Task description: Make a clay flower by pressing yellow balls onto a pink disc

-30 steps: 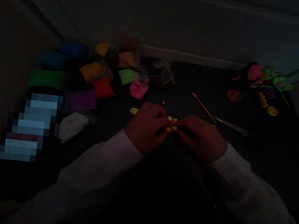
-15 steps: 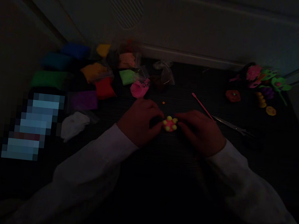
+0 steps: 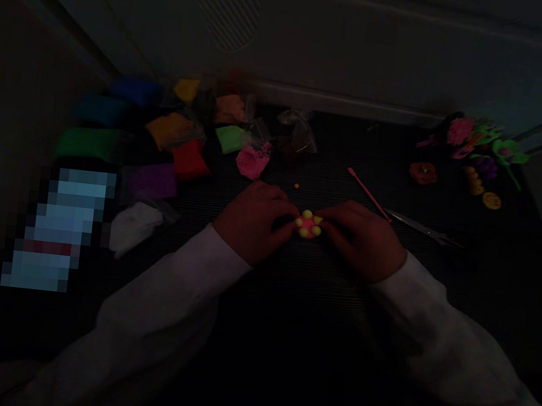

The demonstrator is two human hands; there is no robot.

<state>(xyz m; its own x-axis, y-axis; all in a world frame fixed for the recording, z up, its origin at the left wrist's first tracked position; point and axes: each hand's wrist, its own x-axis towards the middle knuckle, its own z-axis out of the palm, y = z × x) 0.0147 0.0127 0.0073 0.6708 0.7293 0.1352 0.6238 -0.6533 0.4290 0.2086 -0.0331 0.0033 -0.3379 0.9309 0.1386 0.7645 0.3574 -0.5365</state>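
Observation:
A small clay flower, a pink centre ringed by several yellow balls, sits between my hands over the dark table. My left hand grips its left edge with thumb and forefinger. On the opposite side, the fingers of my right hand pinch the yellow ball at the upper right. A tiny orange bit of clay lies just beyond the flower. To the right of it rests a pink modelling stick, its near end close to the scissors. The picture is very dark, so fine finger contact is hard to see.
At left lie several clay packs, including purple, red and white, near a pixelated bright screen. Pink clay is beyond my left hand. Finished clay pieces, including a green flower and a red piece, stand far right.
My right fingers have closed in on the flower's upper-right yellow ball, which now looks more pointed. My left fingers have moved slightly right against the edge.

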